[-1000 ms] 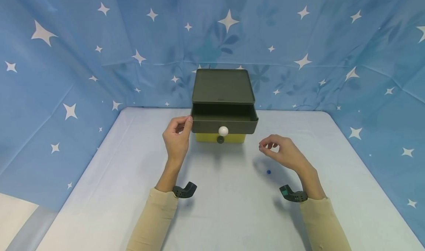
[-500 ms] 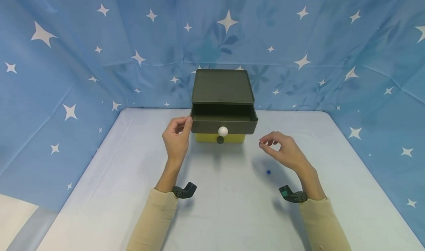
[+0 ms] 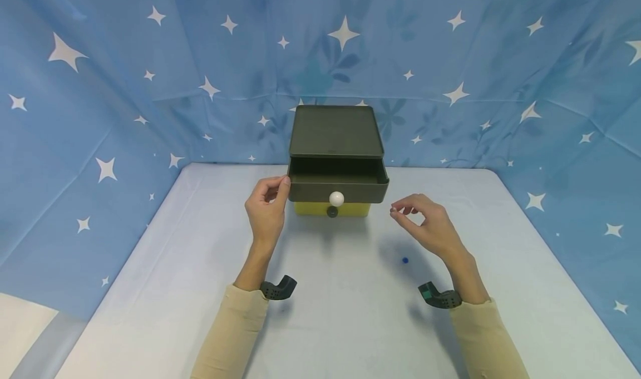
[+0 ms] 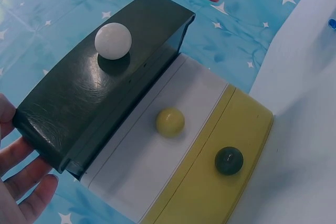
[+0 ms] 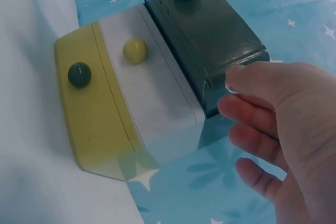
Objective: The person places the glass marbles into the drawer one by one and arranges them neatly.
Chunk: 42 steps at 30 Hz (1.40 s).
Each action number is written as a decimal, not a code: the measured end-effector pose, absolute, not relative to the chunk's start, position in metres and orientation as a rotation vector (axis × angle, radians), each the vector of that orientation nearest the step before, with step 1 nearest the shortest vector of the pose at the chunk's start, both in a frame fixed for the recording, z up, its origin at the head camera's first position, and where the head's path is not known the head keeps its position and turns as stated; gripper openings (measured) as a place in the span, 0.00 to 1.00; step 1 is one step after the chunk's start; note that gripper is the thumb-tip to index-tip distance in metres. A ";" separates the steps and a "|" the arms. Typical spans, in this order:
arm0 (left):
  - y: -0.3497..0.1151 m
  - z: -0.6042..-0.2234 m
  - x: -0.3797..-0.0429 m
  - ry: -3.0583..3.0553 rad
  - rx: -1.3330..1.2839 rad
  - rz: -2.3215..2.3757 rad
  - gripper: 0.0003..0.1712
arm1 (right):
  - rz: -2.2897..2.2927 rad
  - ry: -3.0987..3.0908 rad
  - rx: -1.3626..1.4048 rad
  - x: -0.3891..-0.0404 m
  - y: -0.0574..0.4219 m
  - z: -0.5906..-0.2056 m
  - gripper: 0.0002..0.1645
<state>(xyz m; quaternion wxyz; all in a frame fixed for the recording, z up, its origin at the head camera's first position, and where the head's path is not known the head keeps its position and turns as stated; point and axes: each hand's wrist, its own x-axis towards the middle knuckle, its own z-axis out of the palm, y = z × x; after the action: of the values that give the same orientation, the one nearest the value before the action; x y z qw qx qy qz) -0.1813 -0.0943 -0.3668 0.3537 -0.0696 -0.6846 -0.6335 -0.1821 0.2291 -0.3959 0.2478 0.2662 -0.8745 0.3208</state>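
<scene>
A small three-tier drawer cabinet stands at the table's back, its dark green top drawer pulled out. The drawer has a white round knob, and the part of its inside that shows is bare. My left hand holds the drawer's left front corner, thumb and fingers bent around it in the left wrist view. To the right of the drawer and apart from it, my right hand is raised above the table. Its thumb and forefinger pinch a tiny clear, glassy bead, mostly covered by the fingertips.
A small blue bead-like piece lies on the white tabletop below my right hand. The white middle drawer and yellow bottom drawer are closed. A blue star-patterned cloth hangs behind the table.
My right hand has risen slightly in the head view, moving a little toward the cabinet's level. My left hand and the pulled-out drawer stay in place.
</scene>
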 end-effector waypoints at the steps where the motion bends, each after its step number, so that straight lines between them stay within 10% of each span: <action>1: -0.094 -0.367 -0.181 -1.769 -0.181 -1.638 0.08 | 0.872 -2.374 0.727 -0.182 0.229 -0.396 0.13; 42: -0.094 -0.368 -0.182 -1.753 -0.179 -1.659 0.08 | 1.031 -2.093 0.508 -0.191 0.193 -0.376 0.10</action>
<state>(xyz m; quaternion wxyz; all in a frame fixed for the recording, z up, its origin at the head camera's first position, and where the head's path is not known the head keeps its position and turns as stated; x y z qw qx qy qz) -0.1820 -0.0940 -0.3680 0.3529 -0.0692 -0.6777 -0.6414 -0.1908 0.1933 -0.3755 0.3679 0.1978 -0.8150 0.4016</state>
